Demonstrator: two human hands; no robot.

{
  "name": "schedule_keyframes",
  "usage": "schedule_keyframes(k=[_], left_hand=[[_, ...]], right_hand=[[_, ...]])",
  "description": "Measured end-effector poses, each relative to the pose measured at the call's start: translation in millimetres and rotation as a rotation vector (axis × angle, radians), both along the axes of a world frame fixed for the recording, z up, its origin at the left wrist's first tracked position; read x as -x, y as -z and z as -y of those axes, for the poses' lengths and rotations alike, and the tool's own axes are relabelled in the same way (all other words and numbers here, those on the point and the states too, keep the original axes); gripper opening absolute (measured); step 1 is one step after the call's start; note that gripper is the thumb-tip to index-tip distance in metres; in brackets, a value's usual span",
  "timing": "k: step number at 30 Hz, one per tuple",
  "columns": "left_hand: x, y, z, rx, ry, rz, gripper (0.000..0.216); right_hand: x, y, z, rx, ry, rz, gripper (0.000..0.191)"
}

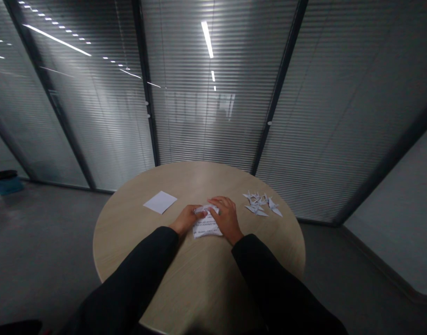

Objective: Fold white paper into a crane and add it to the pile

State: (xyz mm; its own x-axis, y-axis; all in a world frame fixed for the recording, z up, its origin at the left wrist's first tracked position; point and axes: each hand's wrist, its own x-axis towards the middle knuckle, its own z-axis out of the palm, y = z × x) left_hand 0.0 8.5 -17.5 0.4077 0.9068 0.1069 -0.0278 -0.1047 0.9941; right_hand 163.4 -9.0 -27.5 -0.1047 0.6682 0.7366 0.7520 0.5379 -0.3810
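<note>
A white printed sheet of paper (206,228) lies in the middle of a round wooden table (157,279). My left hand (187,218) pinches its upper left edge, fingers curled onto the paper. My right hand (227,216) lies flat over the sheet's right side, fingers pressed down on a fold. Both arms wear dark sleeves. A blank white square sheet (160,202) rests to the left of my hands. Several small folded white paper cranes (261,204) are gathered to the right of my right hand.
Glass partition walls with horizontal blinds (213,93) stand right behind the table. Grey floor (42,242) surrounds the table. A dark object (5,179) lies on the floor at far left.
</note>
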Motion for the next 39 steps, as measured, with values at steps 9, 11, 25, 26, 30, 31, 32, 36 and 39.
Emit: schedule_keyframes(k=[9, 11, 25, 26, 30, 31, 32, 36, 39], left_hand=[[1.1, 4.9, -3.6, 0.152, -0.160, 0.092, 0.035], [1.0, 6.8, -5.0, 0.164, -0.169, 0.102, 0.033], [3.2, 6.1, -6.8, 0.150, -0.138, 0.135, 0.047], [3.0, 5.0, -6.2, 0.139, -0.141, 0.134, 0.050], [1.6, -1.1, -2.8, 0.076, -0.138, 0.092, 0.052], [1.4, -2.6, -1.8, 0.064, -0.134, 0.074, 0.051], [1.2, -3.8, -0.9, 0.057, -0.129, 0.056, 0.050], [2.2, -5.2, -0.2, 0.044, -0.127, 0.029, 0.049], [3.6, -4.2, -3.3, 0.004, -0.179, 0.040, 0.049]], right_hand=[[-0.9, 0.5, 0.7, 0.008, 0.031, 0.012, 0.014], [-0.4, 0.4, 1.3, 0.002, 0.034, 0.004, 0.013], [2.1, -1.1, 4.5, 0.036, -0.074, 0.042, 0.012], [2.3, -1.0, 4.9, 0.046, -0.090, 0.032, 0.013], [2.6, 1.1, 4.0, 0.109, -0.143, -0.026, 0.015], [2.6, 1.8, 3.2, 0.127, -0.155, -0.047, 0.015], [2.6, 2.4, 2.4, 0.143, -0.166, -0.071, 0.015], [3.1, 3.1, -0.4, 0.191, -0.200, -0.155, 0.014], [3.4, 3.8, -2.5, 0.231, -0.183, -0.255, 0.021]])
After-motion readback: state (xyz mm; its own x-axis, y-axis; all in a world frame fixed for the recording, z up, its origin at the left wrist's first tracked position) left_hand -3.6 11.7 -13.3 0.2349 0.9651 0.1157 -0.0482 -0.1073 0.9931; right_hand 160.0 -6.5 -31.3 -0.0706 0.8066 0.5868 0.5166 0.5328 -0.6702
